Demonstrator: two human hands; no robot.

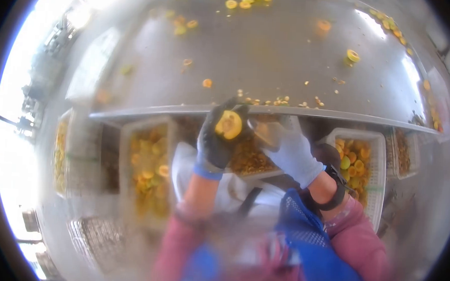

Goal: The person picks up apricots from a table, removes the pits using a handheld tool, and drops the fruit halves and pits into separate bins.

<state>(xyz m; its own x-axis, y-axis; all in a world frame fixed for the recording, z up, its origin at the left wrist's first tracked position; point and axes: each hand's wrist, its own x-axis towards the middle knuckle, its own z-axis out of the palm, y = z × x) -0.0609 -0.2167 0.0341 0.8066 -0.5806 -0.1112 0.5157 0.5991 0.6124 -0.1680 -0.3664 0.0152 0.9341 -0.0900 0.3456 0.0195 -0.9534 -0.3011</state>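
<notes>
My left hand (pixel 216 140), in a dark-palmed glove with a blue cuff, is closed round a halved stone fruit (pixel 229 124). The cut face is yellow-orange with a brownish centre, and it points up toward me. Just to the right, my right hand (pixel 293 151) wears a pale blue-grey glove. Its fingers are closed on a short, shiny tool (pixel 262 132) with a rounded tip directed at the fruit; blur hides its exact kind. Both hands are at the near edge of the metal table (pixel 270 56), above a container of brown pits and scraps (pixel 252 159).
White crates of fruit halves stand left (pixel 149 172) and right (pixel 356 167) of my lap. The table's raised metal lip (pixel 186 109) runs before my hands. Scattered fruit halves (pixel 352 56) and small bits (pixel 283 101) lie on the table. A blue apron (pixel 311 236) covers my lap.
</notes>
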